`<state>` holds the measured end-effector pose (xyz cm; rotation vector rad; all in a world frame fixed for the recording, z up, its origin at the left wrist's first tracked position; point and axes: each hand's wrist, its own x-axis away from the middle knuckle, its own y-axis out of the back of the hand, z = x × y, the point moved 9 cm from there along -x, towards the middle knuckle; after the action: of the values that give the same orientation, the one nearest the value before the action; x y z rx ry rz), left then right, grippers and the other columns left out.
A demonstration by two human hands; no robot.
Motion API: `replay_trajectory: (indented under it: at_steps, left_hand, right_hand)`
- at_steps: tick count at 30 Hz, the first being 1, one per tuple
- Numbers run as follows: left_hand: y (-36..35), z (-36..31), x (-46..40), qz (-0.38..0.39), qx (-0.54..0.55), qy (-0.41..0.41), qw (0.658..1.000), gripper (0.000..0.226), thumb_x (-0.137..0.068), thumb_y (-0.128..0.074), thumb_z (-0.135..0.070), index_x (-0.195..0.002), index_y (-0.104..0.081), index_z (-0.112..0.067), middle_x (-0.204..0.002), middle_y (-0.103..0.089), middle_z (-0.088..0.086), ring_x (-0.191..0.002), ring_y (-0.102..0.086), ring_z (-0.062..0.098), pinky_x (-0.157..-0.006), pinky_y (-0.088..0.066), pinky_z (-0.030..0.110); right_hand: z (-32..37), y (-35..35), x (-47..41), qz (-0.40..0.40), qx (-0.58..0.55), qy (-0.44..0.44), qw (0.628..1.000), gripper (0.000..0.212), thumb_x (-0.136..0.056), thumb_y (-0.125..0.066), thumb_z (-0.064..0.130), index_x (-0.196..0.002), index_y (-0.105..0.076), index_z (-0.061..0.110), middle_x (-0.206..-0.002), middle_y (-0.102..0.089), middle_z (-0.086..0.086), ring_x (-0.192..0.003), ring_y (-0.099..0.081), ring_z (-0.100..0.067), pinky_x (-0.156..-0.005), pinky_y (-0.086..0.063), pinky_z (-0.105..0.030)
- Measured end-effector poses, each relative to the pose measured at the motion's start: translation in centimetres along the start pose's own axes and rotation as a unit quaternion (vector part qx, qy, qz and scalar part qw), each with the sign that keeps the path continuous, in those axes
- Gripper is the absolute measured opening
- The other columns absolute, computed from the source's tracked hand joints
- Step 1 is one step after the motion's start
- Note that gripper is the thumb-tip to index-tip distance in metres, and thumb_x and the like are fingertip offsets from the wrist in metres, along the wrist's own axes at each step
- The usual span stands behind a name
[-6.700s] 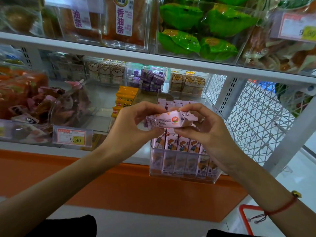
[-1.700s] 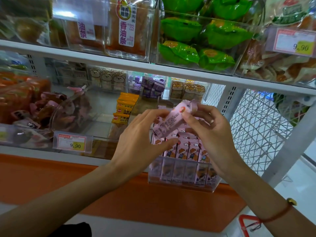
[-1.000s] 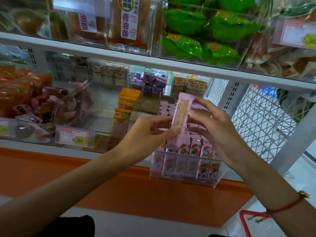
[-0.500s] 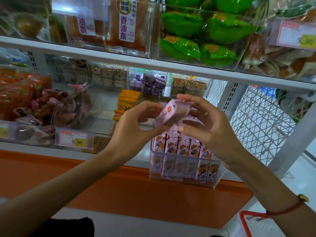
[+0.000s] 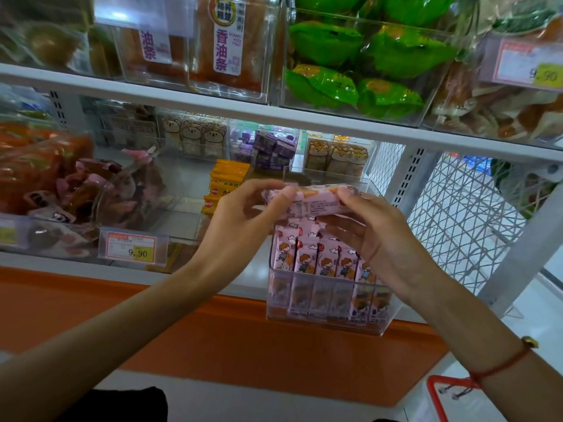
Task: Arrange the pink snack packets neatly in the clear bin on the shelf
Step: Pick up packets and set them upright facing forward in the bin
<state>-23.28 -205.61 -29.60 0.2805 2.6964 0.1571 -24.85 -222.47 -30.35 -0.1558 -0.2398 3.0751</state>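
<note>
Left hand (image 5: 243, 217) pinching left end of pink packet (image 5: 310, 201), thumb on top, fingers curled under. Right hand (image 5: 374, 236) pinching right end likewise, thumb over the top edge. Packet held level, lengthwise, just above clear bin (image 5: 326, 325), back label facing camera; probably being turned to match the row before dropping in. Standing packets (image 5: 316, 260) already upright, cartoon fronts forward, packed side by side in bin front row, likely so faces read from the aisle. Bin overhanging shelf edge (image 5: 243, 281), presumably pulled forward for access.

Hard to make out: rear rows of bin blocked by hands and held packet, so free slot not visible. Print on held packet too small to read. Lower fingertips of both hands hidden under packet. Price tag (image 5: 132, 248) at left legible only at "9.90". Far right: red basket handle (image 5: 432, 391) cut off by frame edge.
</note>
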Motion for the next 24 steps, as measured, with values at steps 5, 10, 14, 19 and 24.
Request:
replay_trajectory:
  at_steps: [5, 10, 14, 19, 24]
  left_hand:
    - [0.1, -1.1, 0.3, -0.013, -0.016, -0.068, 0.997, 0.030, -0.077, -0.067, -0.029, -0.106, -0.060, -0.028, -0.106, -0.066, -0.013, -0.097, -0.065, 0.001, -0.075, -0.053, 0.013]
    - [0.0, -0.9, 0.4, -0.003, -0.073, -0.094, 0.993, 0.038, -0.079, -0.074, -0.003, -0.109, -0.059, -0.021, -0.114, -0.063, -0.014, -0.106, -0.061, -0.001, -0.086, -0.051, 0.015]
    - [0.1, -1.2, 0.4, -0.008, -0.096, -0.113, 0.989, 0.053, -0.078, -0.076, -0.012, -0.125, -0.055, -0.022, -0.120, -0.059, -0.017, -0.110, -0.058, -0.003, -0.086, -0.049, 0.011]
    - [0.0, -1.7, 0.2, -0.014, -0.165, -0.128, 0.978, 0.048, -0.084, -0.068, -0.025, -0.130, -0.058, -0.023, -0.118, -0.058, -0.011, -0.107, -0.055, 0.001, -0.089, -0.050, 0.017]
    - [0.6, -0.4, -0.4, -0.012, 0.000, -0.044, 0.999, 0.040, -0.083, -0.064, -0.033, -0.121, -0.060, -0.022, -0.108, -0.069, -0.016, -0.103, -0.062, -0.004, -0.085, -0.049, 0.010]
  right_hand:
    - [-1.3, -0.5, 0.1, 0.029, -0.032, -0.060, 0.997, 0.043, -0.084, -0.063, 0.029, -0.121, -0.056, 0.008, -0.104, -0.071, -0.011, -0.092, -0.071, -0.025, -0.071, -0.059, -0.025]
    - [-0.4, -0.3, 0.0, 0.018, -0.020, 0.024, 0.999, 0.055, -0.075, -0.067, 0.016, -0.128, -0.052, 0.016, -0.102, -0.072, -0.004, -0.096, -0.069, -0.019, -0.076, -0.057, -0.026]
    - [1.9, -1.1, 0.9, 0.021, 0.141, 0.155, 0.977, 0.045, -0.081, -0.069, 0.013, -0.122, -0.054, 0.023, -0.114, -0.065, 0.000, -0.104, -0.066, -0.016, -0.086, -0.056, -0.037]
    - [2.7, -2.1, 1.5, 0.044, 0.162, 0.203, 0.965, 0.064, -0.080, -0.070, 0.021, -0.136, -0.043, 0.033, -0.126, -0.058, 0.004, -0.107, -0.064, -0.010, -0.085, -0.056, -0.031]
    - [0.0, -2.6, 0.9, 0.058, 0.218, 0.100, 0.969, 0.082, -0.071, -0.065, 0.045, -0.142, -0.025, 0.039, -0.127, -0.050, 0.021, -0.105, -0.055, 0.012, -0.076, -0.049, -0.012]
